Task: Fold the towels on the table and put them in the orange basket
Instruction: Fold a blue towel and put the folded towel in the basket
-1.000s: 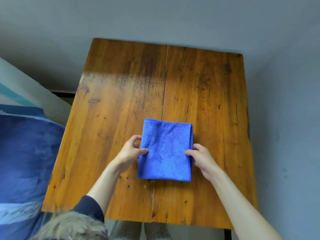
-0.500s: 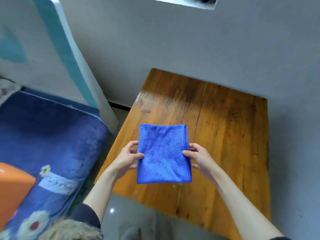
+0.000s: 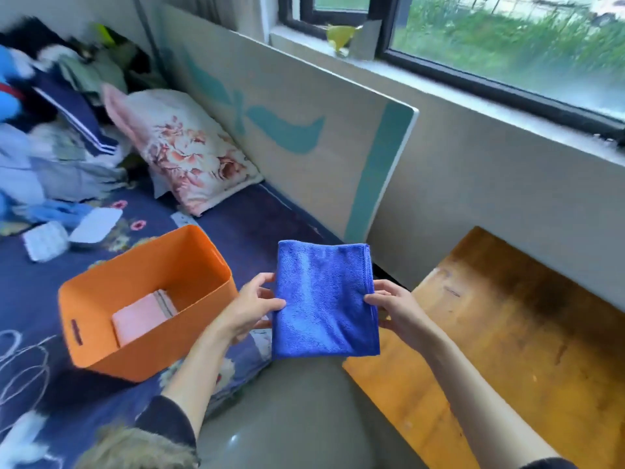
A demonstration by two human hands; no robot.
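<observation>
Resting on the bed (image 3: 263,228), the orange basket (image 3: 148,299) has come into view since a moment ago; a pink folded towel (image 3: 142,316) lies inside it. Just right of the basket, the folded blue towel (image 3: 324,299) is now off the table (image 3: 507,333), in the air. Left hand (image 3: 250,309) and right hand (image 3: 392,309) pinch its side edges, fingers closed on cloth, so only the drop-in seems left.

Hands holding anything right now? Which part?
Yes: the folded blue microfibre towel, held in the air by both hands. Left hand pinches its left edge, right hand pinches its right edge, both about mid-height.
</observation>
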